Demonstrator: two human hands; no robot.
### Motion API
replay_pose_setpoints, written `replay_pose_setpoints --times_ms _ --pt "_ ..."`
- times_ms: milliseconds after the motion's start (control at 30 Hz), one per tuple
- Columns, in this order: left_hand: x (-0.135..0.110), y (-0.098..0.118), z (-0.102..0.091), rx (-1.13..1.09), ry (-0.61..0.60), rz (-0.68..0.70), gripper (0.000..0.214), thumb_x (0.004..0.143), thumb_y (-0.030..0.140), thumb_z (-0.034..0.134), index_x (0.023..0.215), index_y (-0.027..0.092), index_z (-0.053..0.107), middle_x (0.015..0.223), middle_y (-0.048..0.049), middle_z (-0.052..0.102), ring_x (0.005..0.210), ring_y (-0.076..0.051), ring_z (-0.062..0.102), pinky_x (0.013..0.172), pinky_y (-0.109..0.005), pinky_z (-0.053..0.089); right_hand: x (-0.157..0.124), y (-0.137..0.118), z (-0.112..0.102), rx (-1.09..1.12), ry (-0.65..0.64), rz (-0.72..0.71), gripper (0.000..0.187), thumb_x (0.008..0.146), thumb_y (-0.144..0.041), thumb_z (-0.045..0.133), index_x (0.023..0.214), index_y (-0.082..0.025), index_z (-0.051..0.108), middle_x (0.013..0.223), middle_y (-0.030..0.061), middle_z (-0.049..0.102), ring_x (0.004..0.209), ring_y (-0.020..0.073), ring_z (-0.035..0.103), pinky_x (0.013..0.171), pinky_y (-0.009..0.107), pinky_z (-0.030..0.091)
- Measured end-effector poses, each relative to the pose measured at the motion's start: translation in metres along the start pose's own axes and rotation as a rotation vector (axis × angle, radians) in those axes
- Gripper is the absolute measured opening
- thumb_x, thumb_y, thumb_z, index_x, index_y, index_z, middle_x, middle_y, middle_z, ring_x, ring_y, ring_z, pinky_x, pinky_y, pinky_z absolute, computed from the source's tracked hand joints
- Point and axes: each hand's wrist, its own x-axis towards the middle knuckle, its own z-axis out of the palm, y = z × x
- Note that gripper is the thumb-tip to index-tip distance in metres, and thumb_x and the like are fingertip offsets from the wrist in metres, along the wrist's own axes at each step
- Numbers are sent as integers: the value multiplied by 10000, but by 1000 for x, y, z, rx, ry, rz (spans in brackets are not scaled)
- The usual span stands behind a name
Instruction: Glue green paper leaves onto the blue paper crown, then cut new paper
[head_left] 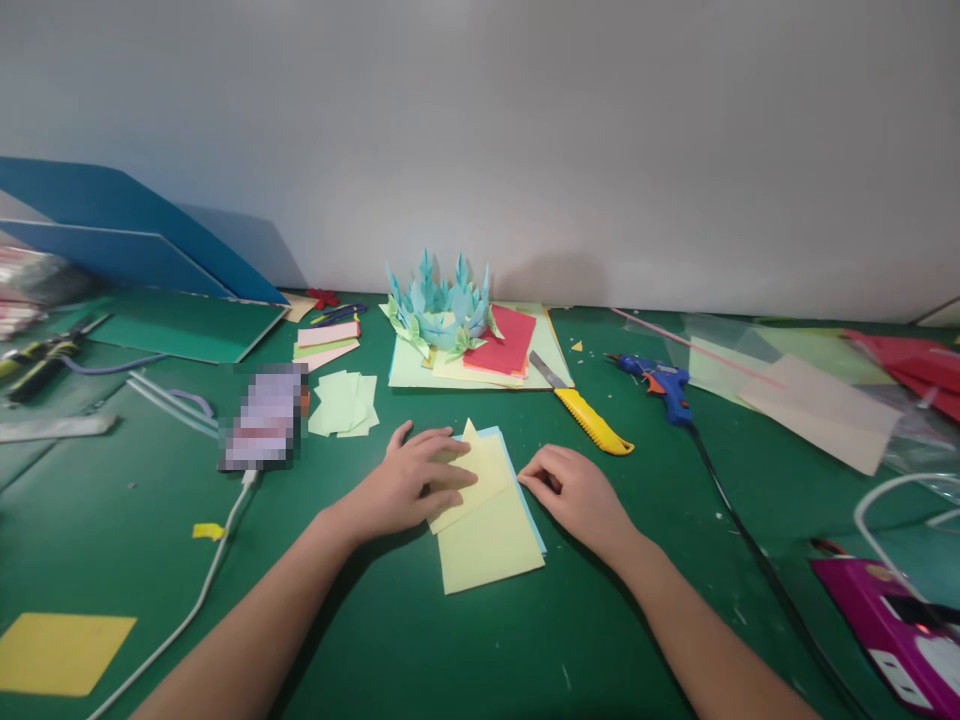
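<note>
A small stack of pale yellow paper (pixel 491 550) lies in front of me on the table, with a light blue sheet (pixel 531 518) showing along its right edge. On top is a folded pale yellow piece (pixel 487 470) with a pointed upper corner. My left hand (pixel 420 475) rests flat on that piece, fingers spread. Beside the stack's right edge, my right hand (pixel 574 495) is closed in a pinch. Its fingertips are at the blue sheet's edge; what they hold, if anything, is hidden.
Behind the stack stand a blue-green paper crown (pixel 442 305) and a red sheet (pixel 502 340). A yellow utility knife (pixel 592 420) and a blue glue gun (pixel 660 382) lie to the right. Left are green slips (pixel 341 403), a corded phone (pixel 266 415), and at far right a magenta power strip (pixel 877 610).
</note>
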Motion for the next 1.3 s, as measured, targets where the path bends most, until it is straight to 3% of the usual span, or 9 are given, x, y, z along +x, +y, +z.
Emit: replay_pose_setpoints --times_ms 167,233,300,433,533,700,833,1067,1300 --pt "2 5 -2 14 5 -7 375 774 481 615 1096 290 601 1286 -53 558 1278 -304 393 1070 -637 64 7 26 -9 -200 351 -4 117 872 -247 483 853 -191 584 895 92 641 870 233 580 779 370 453" --pt "3 7 -3 13 15 -20 419 771 470 617 1133 266 557 1281 -65 559 1271 -305 399 1074 -630 71 8 38 -12 -322 406 68 206 874 -286 465 986 -165 587 1065 150 618 1000 281 557 849 429 438" --pt "3 9 -3 18 29 -17 461 775 431 613 1188 255 504 1281 -74 555 1260 -304 406 1078 -614 85 7 47 -14 -395 372 165 289 873 -304 455 1081 -137 567 1115 176 606 1021 305 554 852 452 442" --pt "3 15 -4 28 28 -1 501 766 309 583 1240 231 441 1253 -86 558 1201 -291 440 1056 -546 188 7 55 -13 -423 282 300 318 866 -243 428 1141 -131 544 986 146 656 859 282 595 755 421 474" --pt "2 19 -4 5 4 -10 489 759 267 557 1230 220 434 1219 -92 565 1156 -282 456 998 -480 280 8 57 -12 -438 291 315 347 827 -199 442 1154 -133 536 964 136 654 825 276 591 736 412 474" --pt "1 21 -4 0 8 -3 432 762 243 543 1183 218 446 1083 -74 593 1069 -263 484 958 -457 289 7 51 -14 -419 372 318 396 796 -218 463 1176 -134 535 942 128 618 807 256 597 649 352 485" --pt "1 19 -4 -6 45 59 310 790 194 499 1097 228 483 1028 -57 597 1004 -226 511 961 -427 284 5 37 -16 -419 321 208 363 799 -205 470 1143 -187 586 973 104 607 751 212 598 545 284 458" --pt "3 10 -5 132 78 130 165 839 162 443 893 203 594 881 -45 579 847 -176 526 830 -356 341 6 31 -19 -413 47 -138 451 863 -59 360 1223 -228 572 992 50 703 857 200 602 759 351 445" --pt "3 7 -6 179 96 163 189 871 188 431 878 199 619 918 -59 585 865 -188 528 822 -374 360 4 20 -22 -388 -12 -166 294 897 -238 463 1140 -246 630 1110 56 685 957 225 602 873 430 392"
